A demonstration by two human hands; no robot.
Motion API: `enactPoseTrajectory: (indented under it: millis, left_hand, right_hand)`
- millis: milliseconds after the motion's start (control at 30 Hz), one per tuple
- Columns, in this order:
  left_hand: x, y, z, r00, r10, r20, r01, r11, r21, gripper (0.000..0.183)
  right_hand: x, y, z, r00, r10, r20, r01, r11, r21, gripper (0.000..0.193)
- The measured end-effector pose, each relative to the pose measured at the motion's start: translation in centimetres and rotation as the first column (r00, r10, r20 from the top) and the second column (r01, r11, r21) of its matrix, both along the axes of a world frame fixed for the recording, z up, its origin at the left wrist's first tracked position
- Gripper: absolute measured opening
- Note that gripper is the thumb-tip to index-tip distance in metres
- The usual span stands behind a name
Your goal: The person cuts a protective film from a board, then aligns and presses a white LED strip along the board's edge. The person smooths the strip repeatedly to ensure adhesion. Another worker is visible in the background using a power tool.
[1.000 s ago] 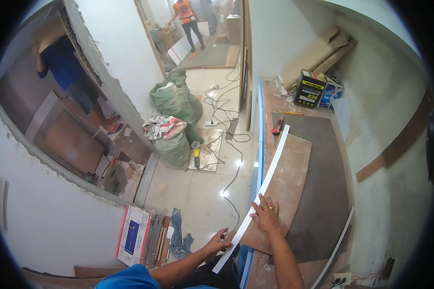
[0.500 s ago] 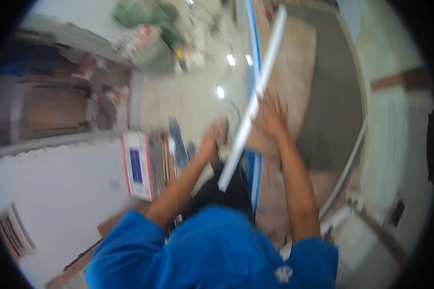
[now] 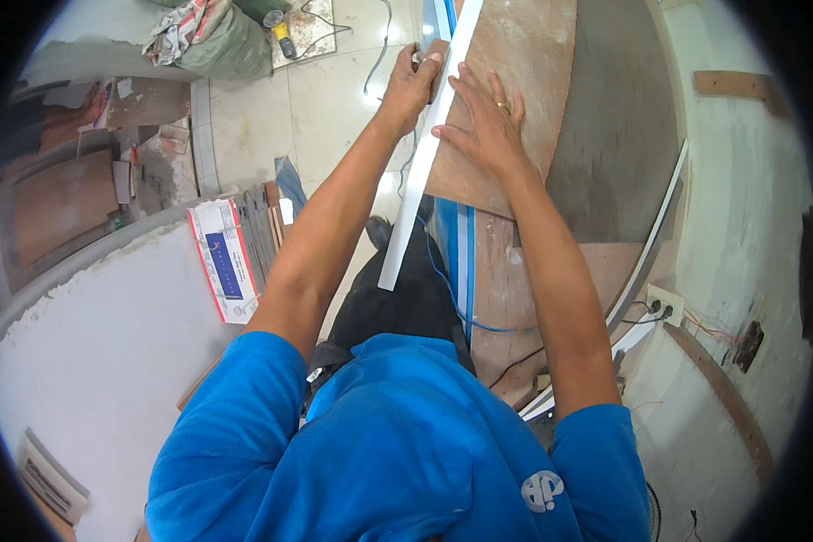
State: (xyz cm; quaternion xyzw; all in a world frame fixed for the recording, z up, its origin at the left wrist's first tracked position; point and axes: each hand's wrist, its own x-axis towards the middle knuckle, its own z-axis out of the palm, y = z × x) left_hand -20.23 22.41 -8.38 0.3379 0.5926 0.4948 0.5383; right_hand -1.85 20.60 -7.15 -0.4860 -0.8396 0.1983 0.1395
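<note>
A long, narrow white strip (image 3: pixel 413 199) lies slanted along the left edge of a brown wooden board (image 3: pixel 515 54), its near end jutting out over my legs. At the strip's left side, my left hand (image 3: pixel 410 88) is closed on a small brown block (image 3: pixel 440 70), thumb on top, close against the strip's edge. What else lies within those fingers is partly hidden. My right hand (image 3: pixel 490 117) is spread, fingertips and thumb resting on the strip's right edge and the palm over the board. It wears a ring.
A yellow-and-black power tool (image 3: pixel 281 36) rests on a floor tile beside stuffed sacks (image 3: pixel 212 41). Left of me, a white, red-edged box (image 3: pixel 223 262) stands beside stacked boards. A blue cable (image 3: pixel 470 318) crosses near my legs. Right, a socket (image 3: pixel 665 305) holds plugged cords.
My left hand has come up to the strip's left edge with the brown block. My right hand stays at the strip. The whole view has shifted and become sharper.
</note>
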Motion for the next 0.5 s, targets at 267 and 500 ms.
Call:
enactPoseTrajectory:
  millis: [267, 500]
  left_hand:
    - [-2.4, -15.2, 1.5, 0.988, -0.147, -0.049, 0.141, 0.983, -0.118, 0.081]
    - [-1.0, -2.0, -0.9, 0.983, -0.012, 0.183, 0.004, 0.999, 0.044, 0.086]
  right_hand:
    - [0.4, 0.3, -0.4, 1.0, -0.01, 0.029, 0.009, 0.999, 0.034, 0.09]
    - [0.0, 0.4, -0.1, 1.0, -0.001, 0.017, 0.001, 1.0, -0.029, 0.092]
